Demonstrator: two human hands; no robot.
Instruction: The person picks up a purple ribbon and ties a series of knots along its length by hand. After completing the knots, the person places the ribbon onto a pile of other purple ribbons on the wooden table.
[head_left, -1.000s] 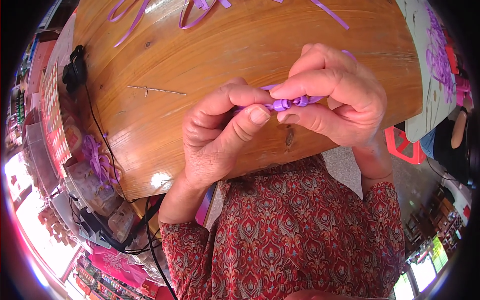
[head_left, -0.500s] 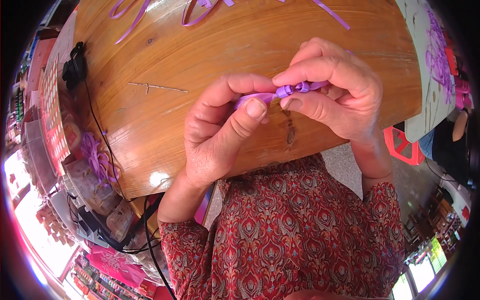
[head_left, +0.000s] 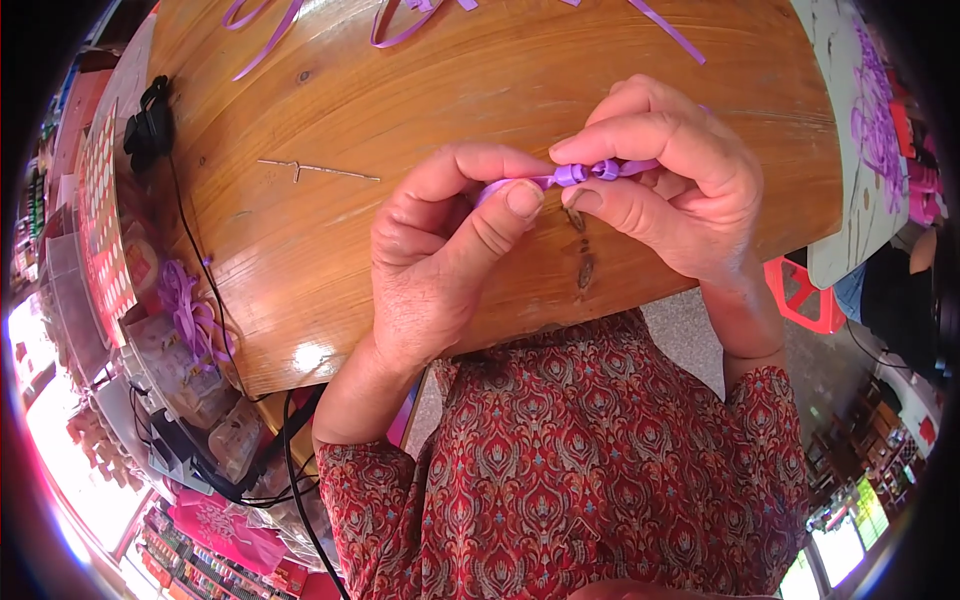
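Between my two hands, above the wooden table, stretches a purple ribbon with two small coiled knots side by side. My left hand pinches the ribbon between thumb and forefinger, just left of the knots. The thumb and forefinger of my right hand close around the knots from the right, and the ribbon runs on into that palm. Its far end is mostly hidden behind the right fingers.
A thin twisted metal wire tool lies left of my hands on the wooden table. Loose purple ribbons lie along the far edge. A black cable crosses the left side, near a purple ribbon bundle. A red stool stands at right.
My left thumb and forefinger have shifted slightly right along the ribbon, toward the knots. The ribbon between them looks more tightly gathered. My right hand has barely moved.
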